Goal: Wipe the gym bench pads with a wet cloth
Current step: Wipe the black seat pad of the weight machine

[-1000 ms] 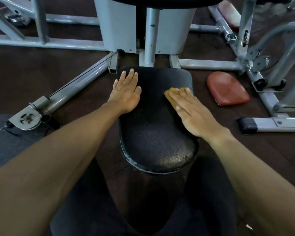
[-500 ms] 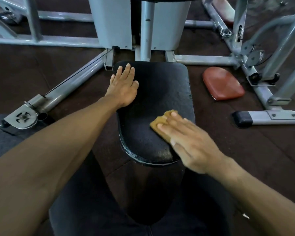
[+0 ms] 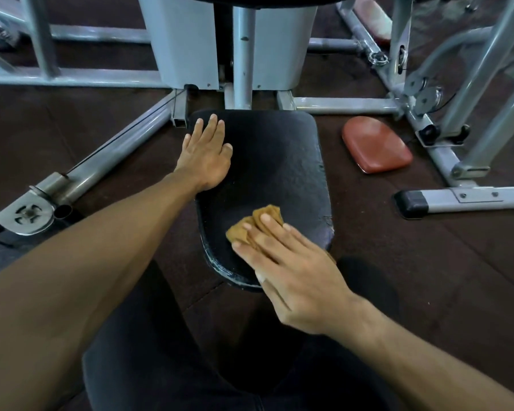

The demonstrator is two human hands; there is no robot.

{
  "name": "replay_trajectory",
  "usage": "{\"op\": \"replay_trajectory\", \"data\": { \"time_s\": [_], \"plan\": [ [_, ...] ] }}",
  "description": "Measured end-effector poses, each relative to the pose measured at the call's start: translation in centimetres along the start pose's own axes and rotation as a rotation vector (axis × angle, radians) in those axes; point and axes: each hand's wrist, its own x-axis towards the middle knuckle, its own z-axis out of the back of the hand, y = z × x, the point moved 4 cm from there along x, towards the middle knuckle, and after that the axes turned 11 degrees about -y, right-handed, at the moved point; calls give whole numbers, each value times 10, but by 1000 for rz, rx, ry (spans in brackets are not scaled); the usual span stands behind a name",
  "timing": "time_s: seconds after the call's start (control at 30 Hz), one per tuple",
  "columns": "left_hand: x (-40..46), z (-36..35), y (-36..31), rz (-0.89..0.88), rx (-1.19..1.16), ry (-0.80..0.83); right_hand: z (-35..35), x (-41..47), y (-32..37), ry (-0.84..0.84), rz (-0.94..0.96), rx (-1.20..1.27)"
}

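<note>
No readable text, label, brand, number or sign anywhere in view: none on the black bench pad (image 3: 267, 161), none on the grey machine frame (image 3: 241, 48), none on the red pad (image 3: 376, 149).

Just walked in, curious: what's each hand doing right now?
Left hand: open, flat on the black seat pad, holding nothing.
Right hand: open, pressing the brown cloth onto the pad.
</note>
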Motion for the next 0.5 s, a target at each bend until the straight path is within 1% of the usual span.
{"op": "replay_trajectory", "data": {
  "time_s": [0.1, 0.17, 0.2, 0.33, 0.37, 0.4, 0.5],
  "plan": [
    [-1, 1, 0, -3, -10, -5, 3, -20, -11, -74, 59, -24],
    [-1, 1, -1, -3, -16, -4, 7, -23, -32, -120, 23, -41],
    [-1, 1, 0, -3, -17, -4, 9, -21, -45, -141, -29, -27],
    [1, 0, 1, -10, -11, -1, 5, 5, -88, -233, -345, 152],
    [1, 0, 2, -13, -9, -2, 2, 13, -88, -225, -376, 134],
    [1, -1, 2, -12, -8, -3, -1, 19, -84, -204, -368, 94],
    [1, -2, 2, -2, -8, -10, 0, 30, -51, -91, -264, 45]
  ]
}}
